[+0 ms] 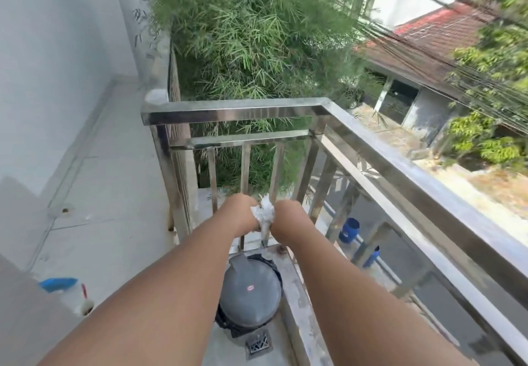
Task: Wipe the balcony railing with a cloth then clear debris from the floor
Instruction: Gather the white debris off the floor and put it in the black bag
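Railing: stainless steel, top rail turning a corner ahead of you, balusters below; floor at its foot is bare grey concrete, no debris that can be made out from here; a grey lidded bin stands in the corner under your arms, a small drain grate just beside it. Your left hand and right hand meet low on one baluster; both look clenched on the white cloth, bunched between them against the bar; fingers face away, so the exact hold is unclear. Step in hand, as judged: wiping, lower balusters. Next move likely calls for sliding the cloth along this bar, then shifting to its neighbour; floor not yet started.
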